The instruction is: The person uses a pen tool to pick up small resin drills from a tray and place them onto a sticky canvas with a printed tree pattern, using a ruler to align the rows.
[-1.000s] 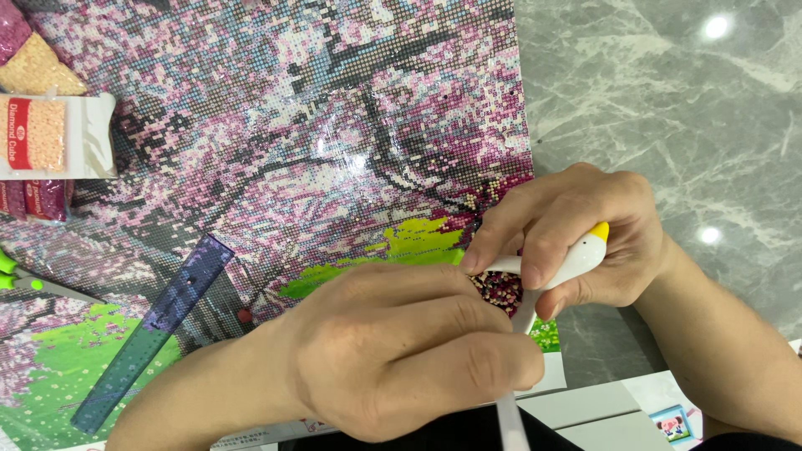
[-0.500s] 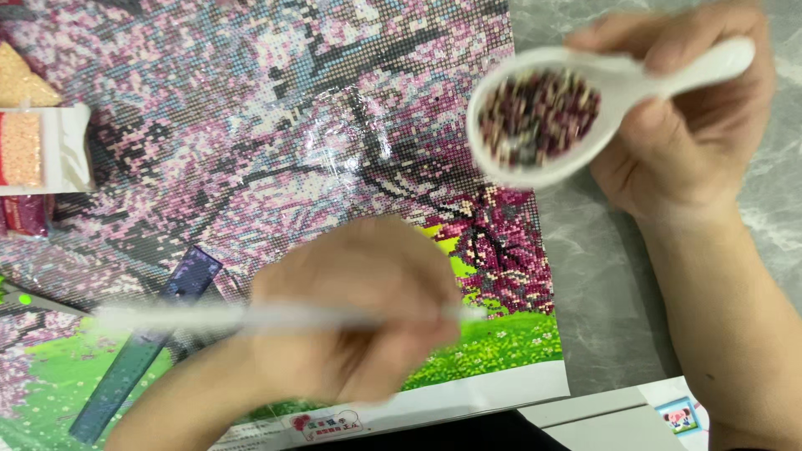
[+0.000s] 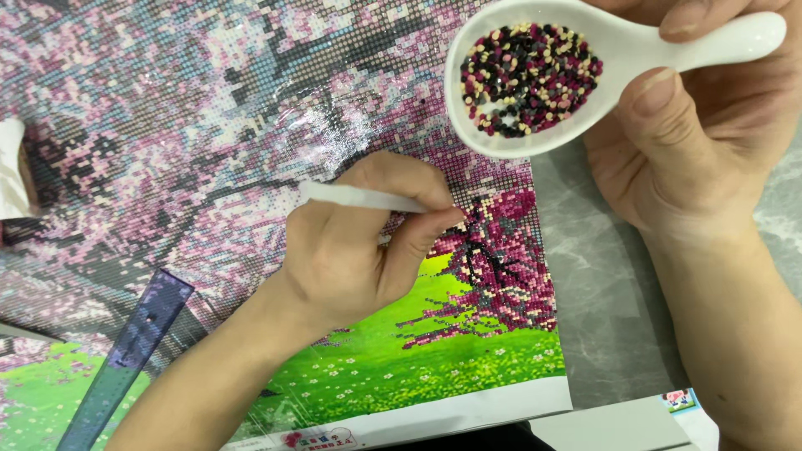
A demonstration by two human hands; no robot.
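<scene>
left hand pinches white pen tool, tip looks down on the diamond-painting canvas near the pink tree, contact unclear. right hand grips white spoon of mixed beads above the canvas edge.

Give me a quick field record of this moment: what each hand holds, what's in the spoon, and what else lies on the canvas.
left hand: pinches a white pen tool, tip at the canvas
right hand: holds a white spoon above the canvas edge
spoon contents: mixed dark, maroon and cream beads
canvas: bead picture of pink blossoms over green grass
ruler: translucent purple, lying at lower left
surface: grey marble table
</scene>
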